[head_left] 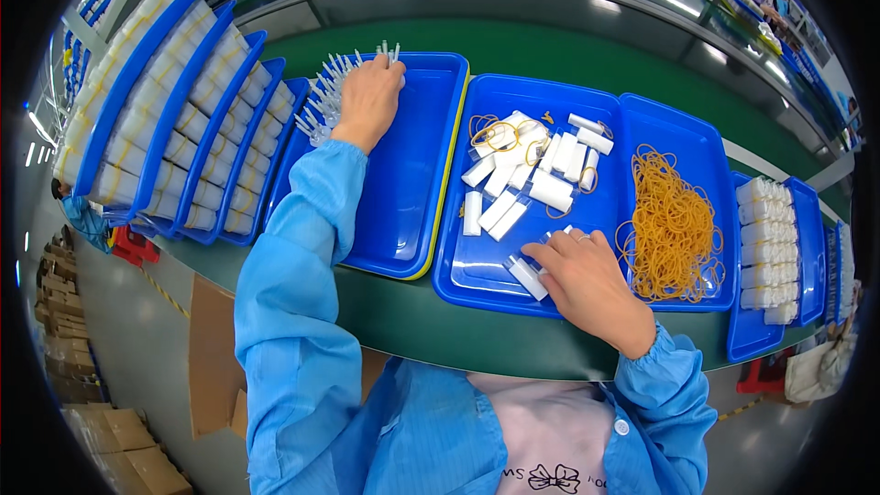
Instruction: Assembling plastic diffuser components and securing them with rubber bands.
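Keeping each grip light should limit scatter. Left hand (pixel 370 97) curls at clear plastic pieces (pixel 323 106), bunched just left of the grip; right hand (pixel 591 284) arches over white cylinders (pixel 527 279), more lying loose beyond its grip. Whether either grip pinches anything cannot be told.

Glossy plastic tray (pixel 475 277), matt cloth sleeve (pixel 302 220)

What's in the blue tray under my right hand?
White cylindrical pieces and some yellowish rubber bands. Your right hand covers part of the tray, so anything fully beneath it can't be seen.
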A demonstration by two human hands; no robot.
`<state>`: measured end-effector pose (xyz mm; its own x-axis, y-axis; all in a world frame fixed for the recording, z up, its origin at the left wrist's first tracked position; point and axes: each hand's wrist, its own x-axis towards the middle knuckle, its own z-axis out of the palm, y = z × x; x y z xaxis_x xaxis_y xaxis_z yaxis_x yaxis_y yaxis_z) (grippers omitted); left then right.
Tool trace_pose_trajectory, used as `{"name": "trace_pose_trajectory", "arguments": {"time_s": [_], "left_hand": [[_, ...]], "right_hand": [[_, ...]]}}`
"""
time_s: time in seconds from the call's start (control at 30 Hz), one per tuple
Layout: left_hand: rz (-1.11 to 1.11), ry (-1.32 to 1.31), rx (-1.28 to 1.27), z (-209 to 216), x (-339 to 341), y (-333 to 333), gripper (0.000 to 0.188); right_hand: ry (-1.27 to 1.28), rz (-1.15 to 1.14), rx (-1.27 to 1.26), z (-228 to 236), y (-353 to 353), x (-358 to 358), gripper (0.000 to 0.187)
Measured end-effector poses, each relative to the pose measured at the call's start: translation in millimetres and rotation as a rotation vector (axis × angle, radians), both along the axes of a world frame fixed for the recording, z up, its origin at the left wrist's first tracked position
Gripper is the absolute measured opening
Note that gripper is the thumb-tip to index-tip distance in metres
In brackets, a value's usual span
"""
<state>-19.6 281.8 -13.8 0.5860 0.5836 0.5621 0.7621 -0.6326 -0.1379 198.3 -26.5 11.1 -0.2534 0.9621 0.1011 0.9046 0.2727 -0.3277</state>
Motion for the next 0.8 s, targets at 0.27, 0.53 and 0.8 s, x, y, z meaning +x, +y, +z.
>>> {"name": "trace_pose_trajectory", "arguments": {"time_s": [0.27, 0.53, 0.8], "left_hand": [[-0.243, -0.588, -0.384, 50, 7, -94, 0.018], [-0.337, -1.049, -0.982, 58, -9, -210, 0.018], [-0.425, -1.190, -1.288, 17, 0, -274, 0.018]], "right_hand": [[0.103, 0.049, -0.013, -8, -6, 8, 0.018], [0.431, -0.078, -0.051, 11, -12, 29, 0.036], [0.473, -0.151, 0.227, 5, -8, 44, 0.018]]}}
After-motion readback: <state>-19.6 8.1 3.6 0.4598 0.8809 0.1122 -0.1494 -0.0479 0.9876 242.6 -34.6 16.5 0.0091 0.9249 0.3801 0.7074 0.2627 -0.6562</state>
